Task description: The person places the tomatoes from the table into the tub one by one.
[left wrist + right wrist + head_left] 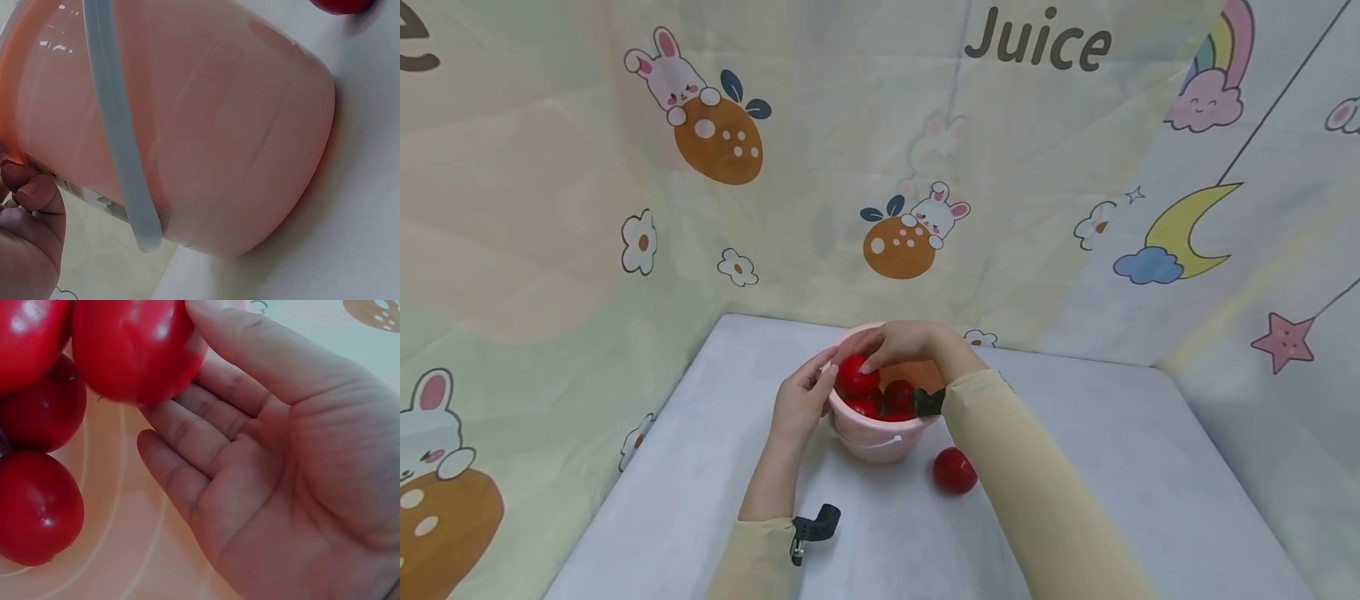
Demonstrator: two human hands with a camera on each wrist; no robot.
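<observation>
Red fruit: a smooth, glossy tomato (857, 375) sits at the top of the pile in the pink bucket (880, 442), at about 9 o'clock inside the rim.
Handling: likely light, firm yet bruisable, with slick skin; best cupped around its widest part with soft, even pressure, not pinched at one spot.
Right hand: the right hand (901, 342) reaches over the bucket from 12 o'clock; in the wrist view its fingers (206, 394) lie nearly straight, the tips resting against the tomato's side and the palm bare, so it touches the fruit without closing round it.
Left hand: the left hand (801, 402) is at the bucket's 9 o'clock side, fingertips (34, 190) pressed on the outer wall near the rim, only slightly bent.
Bucket: plastic, upright, pale handle (119, 144) hanging down its side; more tomatoes (895, 400) lie inside.
Loose tomato: one tomato (955, 471) lies on the white table (1112, 467), at about 4 o'clock from the bucket, apart from it.
</observation>
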